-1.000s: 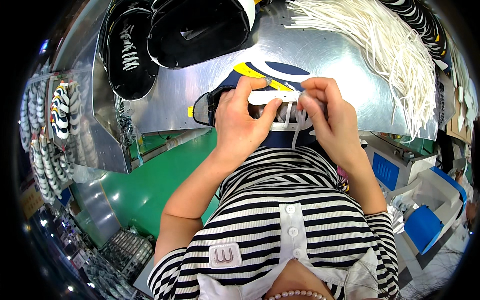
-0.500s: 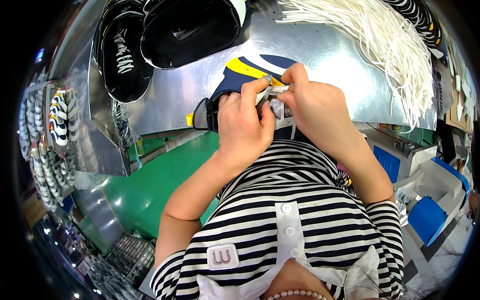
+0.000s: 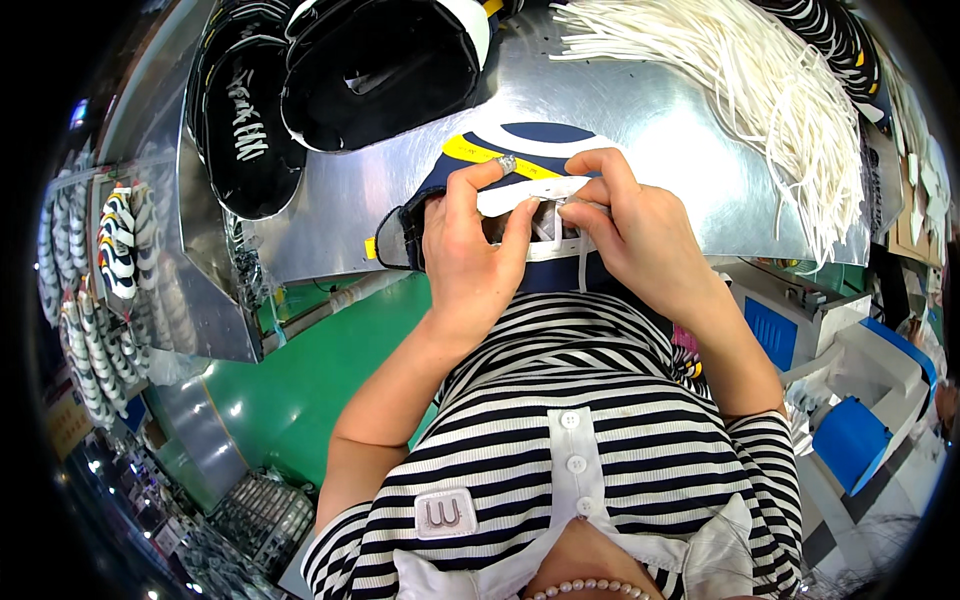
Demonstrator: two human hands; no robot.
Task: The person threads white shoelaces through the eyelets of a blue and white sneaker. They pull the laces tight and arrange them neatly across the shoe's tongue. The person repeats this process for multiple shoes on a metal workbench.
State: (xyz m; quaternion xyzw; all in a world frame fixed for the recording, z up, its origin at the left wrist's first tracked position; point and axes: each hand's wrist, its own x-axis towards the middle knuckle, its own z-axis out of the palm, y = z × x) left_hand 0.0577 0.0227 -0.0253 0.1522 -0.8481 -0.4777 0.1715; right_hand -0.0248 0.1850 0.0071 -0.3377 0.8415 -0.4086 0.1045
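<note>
A navy shoe upper (image 3: 548,133) with white trim and a yellow band lies across the near edge of the metal table, its collar toward the left. My left hand (image 3: 465,250) grips it, fingers inside the opening and thumb at the eyelet edge. Something silvery shows at the tip of the left index finger. Opposite, my right hand (image 3: 640,230) is closed in a pinch at the white eyelet strip, on a white shoelace (image 3: 583,265) whose end hangs down toward me. The lace between the fingertips is partly hidden. Greyish stuffing shows inside the upper.
Black-lined shoe uppers (image 3: 385,95) stand at the back left of the metal table (image 3: 340,205). A heap of white shoelaces (image 3: 770,110) covers the back right, beside stacked uppers (image 3: 845,45). Striped pieces (image 3: 118,240) hang at far left; a blue-and-white machine (image 3: 850,440) stands right.
The upper has tilted and shifted slightly, showing more of its white eyelet strip. My left index finger has moved left along the yellow band; the right fingers remain at the lacing.
</note>
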